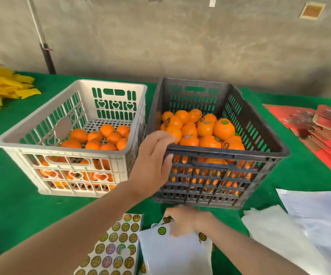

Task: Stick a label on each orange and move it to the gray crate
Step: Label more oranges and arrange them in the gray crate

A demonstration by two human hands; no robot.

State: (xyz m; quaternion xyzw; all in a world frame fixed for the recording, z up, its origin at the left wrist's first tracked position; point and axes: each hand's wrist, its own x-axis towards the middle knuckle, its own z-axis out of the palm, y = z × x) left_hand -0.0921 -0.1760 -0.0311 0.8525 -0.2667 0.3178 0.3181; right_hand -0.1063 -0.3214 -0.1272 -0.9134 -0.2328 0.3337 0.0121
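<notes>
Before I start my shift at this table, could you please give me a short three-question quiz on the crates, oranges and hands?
1. True or false: the oranges in the white crate already carry labels.
2. The left hand reaches over which crate's rim? A) white B) gray C) neither
3. Fill in: the right hand grips the nearly used ___ sheet.
Key: 1 false, those oranges look bare; 2 B, the gray crate; 3 label.

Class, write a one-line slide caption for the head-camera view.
Left hand over the gray crate of labelled oranges while the right hand pinches a label sheet.
</notes>
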